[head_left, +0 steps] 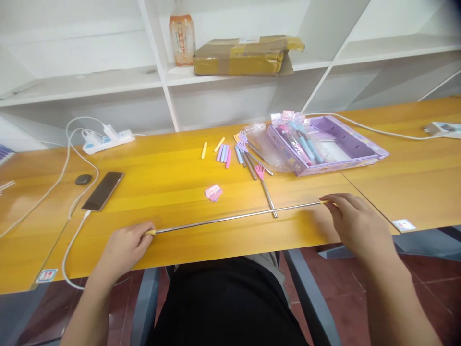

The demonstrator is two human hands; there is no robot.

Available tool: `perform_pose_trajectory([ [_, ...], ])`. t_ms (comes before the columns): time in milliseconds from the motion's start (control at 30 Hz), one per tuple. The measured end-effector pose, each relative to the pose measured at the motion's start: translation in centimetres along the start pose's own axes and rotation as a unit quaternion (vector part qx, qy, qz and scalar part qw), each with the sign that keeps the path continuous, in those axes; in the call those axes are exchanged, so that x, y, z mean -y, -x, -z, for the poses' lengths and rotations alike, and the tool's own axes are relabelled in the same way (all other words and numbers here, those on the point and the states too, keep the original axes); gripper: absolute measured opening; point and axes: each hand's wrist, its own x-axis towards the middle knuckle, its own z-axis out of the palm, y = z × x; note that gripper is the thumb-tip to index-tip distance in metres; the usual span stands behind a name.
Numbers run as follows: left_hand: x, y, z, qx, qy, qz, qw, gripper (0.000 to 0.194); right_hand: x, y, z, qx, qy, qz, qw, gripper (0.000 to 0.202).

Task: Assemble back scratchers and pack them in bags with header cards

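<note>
A long thin metal rod (pixel 230 218) with yellow ends stretches between my hands above the front of the wooden table. My left hand (pixel 127 245) is closed on its left yellow end, and my right hand (pixel 351 216) pinches the right end. Under the rod's right half lies a metal stick with a pink claw-shaped head (pixel 260 172). Further back are several similar sticks with purple and orange heads (pixel 242 143). Yellow, purple, blue and pink tubes (pixel 223 153) lie beside them. Small pink cards (pixel 213 192) rest near the table's middle.
A purple box (pixel 355 142) holding bagged items stands at the back right. On the left are a phone (pixel 104 191), a black round object (pixel 83 179), a power strip (pixel 108 141) and white cables. A bottle (pixel 182 41) and a taped carton (pixel 239 57) sit on the shelf.
</note>
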Motion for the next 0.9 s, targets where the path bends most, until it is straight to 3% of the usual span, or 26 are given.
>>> perform_pose_trajectory([
  [167,-4.3,-0.8,-1.3,0.016,0.024,-0.035,0.999,0.029,4.5,-1.8,0.6,0.021,-0.049,0.07,0.996,0.022],
  [367,-9.6,-1.4,-4.4,-0.01,0.055,-0.121,0.991,0.034,12.0,-3.0,0.3,0.053,-0.132,0.168,0.975,0.021],
  [500,-11.7,-1.9,-6.4,-0.005,0.085,-0.177,0.98,0.035,17.4,-2.0,0.1,0.075,-0.145,0.229,0.96,0.023],
  [567,-12.0,-2.2,-6.9,-0.002,0.105,-0.181,0.978,0.032,18.7,-1.8,0.3,0.087,-0.15,0.239,0.955,0.027],
  [633,-11.9,-2.4,-7.4,-0.011,0.133,-0.176,0.975,0.029,18.3,-2.8,0.8,0.126,-0.198,0.236,0.943,0.022],
  [733,-11.6,-2.6,-7.6,-0.032,0.179,-0.165,0.969,0.026,14.9,-6.6,0.9,0.207,-0.311,0.182,0.909,0.02],
  [800,-11.5,-2.7,-7.6,-0.037,0.205,-0.156,0.966,0.026,11.8,-10.2,-0.1,0.171,-0.302,0.112,0.931,0.031],
  [900,-11.7,-2.6,-7.1,-0.021,0.238,-0.14,0.961,0.024,7.9,-14.6,-3.5,0.086,-0.091,-0.036,0.991,0.037],
])
